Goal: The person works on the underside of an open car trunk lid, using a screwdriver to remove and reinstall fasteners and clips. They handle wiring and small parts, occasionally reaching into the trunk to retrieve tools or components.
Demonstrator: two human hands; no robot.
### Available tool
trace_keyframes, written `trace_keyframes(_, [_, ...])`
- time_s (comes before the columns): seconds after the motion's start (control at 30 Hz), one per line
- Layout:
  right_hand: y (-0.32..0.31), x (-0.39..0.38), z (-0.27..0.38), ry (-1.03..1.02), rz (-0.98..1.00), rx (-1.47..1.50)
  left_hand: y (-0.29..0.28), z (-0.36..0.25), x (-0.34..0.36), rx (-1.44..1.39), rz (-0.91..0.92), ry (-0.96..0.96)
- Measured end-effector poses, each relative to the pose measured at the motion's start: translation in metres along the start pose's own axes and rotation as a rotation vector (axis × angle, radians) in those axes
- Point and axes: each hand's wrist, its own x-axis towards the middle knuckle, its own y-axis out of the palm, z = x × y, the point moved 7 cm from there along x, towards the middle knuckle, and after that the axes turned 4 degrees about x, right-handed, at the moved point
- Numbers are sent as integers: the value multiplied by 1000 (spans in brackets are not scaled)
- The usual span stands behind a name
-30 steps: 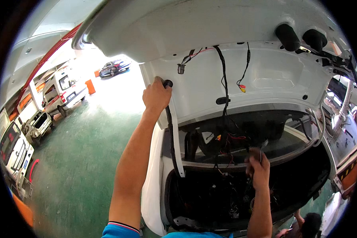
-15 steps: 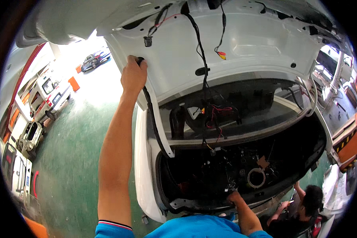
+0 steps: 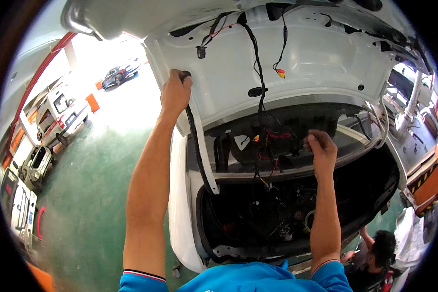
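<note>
My left hand is raised to the left edge of the open white trunk lid. It is closed on the upper end of a black wiring harness, which runs down along the white hinge arm. In front of the rear window, my right hand is held up with its fingers curled together; anything in them is hidden or too small to name. A black wire bundle hangs from the lid between my hands, with red wires lower down.
Below lies the dark trunk with small loose parts and a pale ring. A connector and a cable with red and yellow plugs dangle from the lid. A person crouches at lower right. Other vehicles stand at left.
My right hand has risen from the trunk's near edge to in front of the rear window. My left hand keeps its hold on the harness. The view has shifted slightly.
</note>
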Motion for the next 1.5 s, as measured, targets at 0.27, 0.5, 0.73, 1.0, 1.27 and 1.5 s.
trace_keyframes(0.27, [118, 70, 22, -244, 122, -98, -3, -10, -6, -41, -25, -34])
trace_keyframes(0.5, [148, 67, 36, -84, 162, 284, -4, -9, -6, -63, -17, -40])
trace_keyframes(0.73, [112, 88, 163, -360, -38, -133, -3, -13, -6, 70, -122, -56])
trace_keyframes(1.0, [139, 144, 202, -592, -34, -887, -21, 28, -5, -45, -102, -178])
trace_keyframes(1.27, [184, 178, 220, -721, 55, -1240, -30, 50, -28, -416, -10, -167])
trace_keyframes(1.5, [199, 226, 191, -567, 29, -1266, -16, 92, -53, -874, 84, -184])
